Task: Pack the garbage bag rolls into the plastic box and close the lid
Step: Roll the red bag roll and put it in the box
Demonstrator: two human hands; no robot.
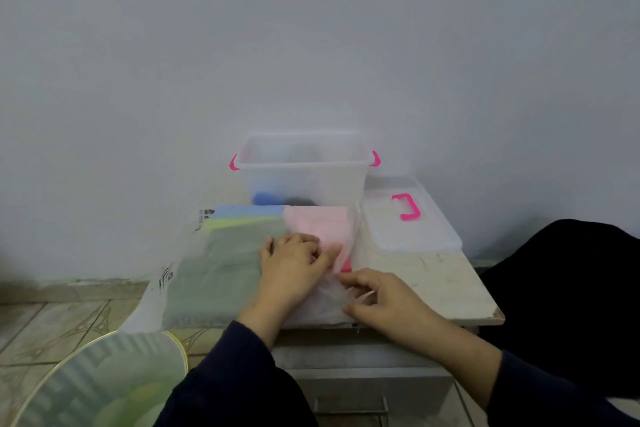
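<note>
A clear plastic box (304,180) with pink side clips stands open at the back of a small table. A blue roll (266,198) and a dark roll (298,201) lie inside it. In front lies a translucent pack (214,263) holding green, yellow, blue and pink garbage bag material. My left hand (294,263) grips the pack's wrapper near the pink part (317,225). Close beside it, my right hand (377,298) pinches the loose wrapper at the pack's right end. A small red-pink piece (346,265) shows between the hands.
The box's clear lid (408,232) with a pink handle (407,206) lies flat to the right of the box. The white table (450,288) has a drawer below. A round green mesh object (100,385) sits on the tiled floor at lower left. Dark fabric fills the right.
</note>
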